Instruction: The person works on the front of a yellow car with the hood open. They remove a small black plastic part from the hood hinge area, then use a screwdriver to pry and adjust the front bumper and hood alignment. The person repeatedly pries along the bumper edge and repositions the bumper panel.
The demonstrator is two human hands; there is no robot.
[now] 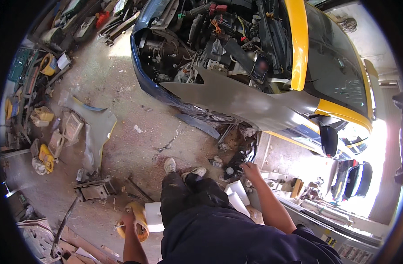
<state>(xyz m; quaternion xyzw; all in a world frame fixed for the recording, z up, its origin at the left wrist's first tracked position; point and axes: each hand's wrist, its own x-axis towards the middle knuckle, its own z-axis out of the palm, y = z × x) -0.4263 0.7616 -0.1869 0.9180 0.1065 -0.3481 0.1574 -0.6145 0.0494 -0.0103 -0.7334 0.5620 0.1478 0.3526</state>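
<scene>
My left hand (pixel 128 217) hangs low at my left side, its fingers curled in, over a yellow bucket (pixel 142 220). A thin pale thing shows by its fingertips, too small to name. On my other side, my right hand (pixel 252 171) is closed at the edge of a dark, crumpled black plastic piece (pixel 244 155); whatever its fingers hold is hidden. Ahead stands a car with its engine bay (pixel 219 44) exposed and a bare grey front fender (pixel 245 99) on its side. The raised yellow hood (pixel 299 44) is seen edge-on.
A removed fender (pixel 94 132) lies on the floor to the left, near dirty plastic containers (pixel 72 127). White boxes (pixel 154 216) stand beside my legs. A dark curved strip (pixel 198 126) lies by the front wheel. A phone (pixel 259 68) rests at the engine bay's edge. Long grey panels (pixel 315 218) stretch along the right.
</scene>
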